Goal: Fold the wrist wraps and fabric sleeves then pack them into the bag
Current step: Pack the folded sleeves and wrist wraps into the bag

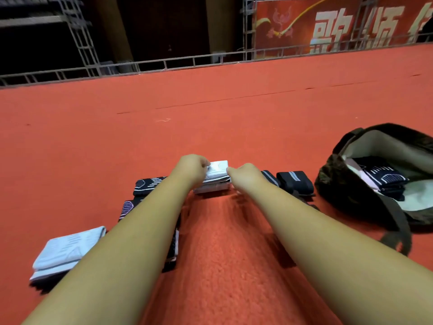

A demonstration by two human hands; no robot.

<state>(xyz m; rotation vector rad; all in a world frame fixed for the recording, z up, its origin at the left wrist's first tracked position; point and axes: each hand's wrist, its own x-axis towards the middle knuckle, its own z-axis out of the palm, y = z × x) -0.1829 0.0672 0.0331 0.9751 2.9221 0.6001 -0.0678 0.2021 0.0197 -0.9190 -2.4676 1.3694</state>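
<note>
A folded white fabric sleeve (216, 177) lies on the red carpet straight ahead. My left hand (191, 168) grips its left edge and my right hand (246, 177) grips its right edge. Black patterned sleeves (146, 185) lie to the left, partly under my left forearm. Another folded white sleeve (68, 252) sits at the near left. Black wrist wraps with grey stripes (294, 181) lie just right of my right hand. The dark bag (339, 188) stands open at the right, with a folded black patterned sleeve (384, 179) inside it.
Red carpet (210, 118) stretches ahead to a metal truss railing (164, 64). A red banner with large characters (339, 26) hangs behind it at the upper right. The bag's strap (398, 228) trails toward me on the carpet.
</note>
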